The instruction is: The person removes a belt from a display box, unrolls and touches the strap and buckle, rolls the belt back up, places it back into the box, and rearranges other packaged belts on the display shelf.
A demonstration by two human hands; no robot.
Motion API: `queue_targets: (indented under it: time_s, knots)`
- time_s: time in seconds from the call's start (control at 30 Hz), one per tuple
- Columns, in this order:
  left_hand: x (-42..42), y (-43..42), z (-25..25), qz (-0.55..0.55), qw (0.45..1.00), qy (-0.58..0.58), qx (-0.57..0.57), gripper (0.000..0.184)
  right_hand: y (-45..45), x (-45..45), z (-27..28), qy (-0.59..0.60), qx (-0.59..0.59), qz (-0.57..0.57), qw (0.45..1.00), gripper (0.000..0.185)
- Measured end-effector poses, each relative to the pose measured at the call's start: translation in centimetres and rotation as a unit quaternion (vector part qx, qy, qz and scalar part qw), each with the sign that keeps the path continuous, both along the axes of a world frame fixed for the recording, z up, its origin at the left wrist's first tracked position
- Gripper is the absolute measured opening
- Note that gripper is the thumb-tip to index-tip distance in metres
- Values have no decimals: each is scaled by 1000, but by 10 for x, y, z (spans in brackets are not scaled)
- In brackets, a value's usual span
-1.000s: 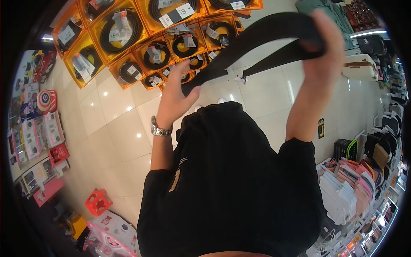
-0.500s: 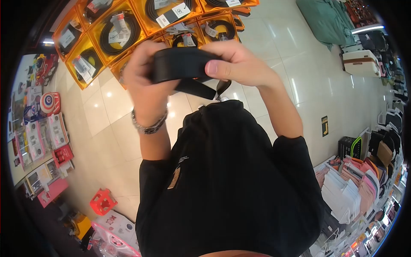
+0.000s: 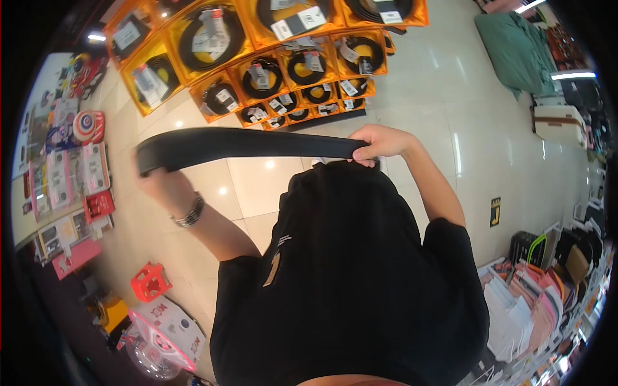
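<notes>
A plain black belt point(image 3: 251, 143) stretches across in front of my chest, its broad face toward me. It curves over at the left end. My right hand point(image 3: 384, 144) pinches the belt's right end between thumb and fingers. My left hand point(image 3: 166, 190), below a metal watch band, is closed at the curved left end; its fingers are smeared and partly behind the belt. Ahead, coiled black belts point(image 3: 209, 42) with white tags lie in an orange display rack point(image 3: 187, 74) of square compartments.
Pale floor tiles point(image 3: 428, 96) surround me. At left are boxed toys point(image 3: 61, 177) and a red plastic stool point(image 3: 150, 281). Pink and white folded goods point(image 3: 521, 302) stand at lower right. A white suitcase point(image 3: 559, 125) and a green cover point(image 3: 515, 55) are at upper right.
The belt was looped up between my close hands; now it is drawn out lengthwise. My left hand has moved far left and lower, my right hand slightly right and lower.
</notes>
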State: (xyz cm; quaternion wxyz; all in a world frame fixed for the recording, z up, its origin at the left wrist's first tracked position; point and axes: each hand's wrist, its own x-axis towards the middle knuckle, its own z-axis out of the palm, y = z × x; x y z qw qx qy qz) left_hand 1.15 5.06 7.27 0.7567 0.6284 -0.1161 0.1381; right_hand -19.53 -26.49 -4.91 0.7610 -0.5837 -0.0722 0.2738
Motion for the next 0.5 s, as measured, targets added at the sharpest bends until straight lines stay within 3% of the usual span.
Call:
queue_targets:
  time_s: [0.03,0.1,0.2,0.33,0.4,0.5]
  knots:
    - [0,3,-11,55,986,-14,155,20,3,3,10,12,9,-32,999,23]
    - [-3,0,-38,35,988,-30,145,22,2,7,20,-24,17,-52,998,28]
    - [-15,1,-48,17,990,34,136,27,-3,8,43,-22,70,-97,993,24]
    - [-16,11,-64,39,986,6,163,34,-5,12,69,-32,35,-106,993,22]
    - [-21,9,-60,-25,973,-32,228,29,2,17,87,-32,6,-99,995,22]
    - [-36,-7,-46,-44,914,-120,385,36,15,28,92,-25,-39,-81,996,21]
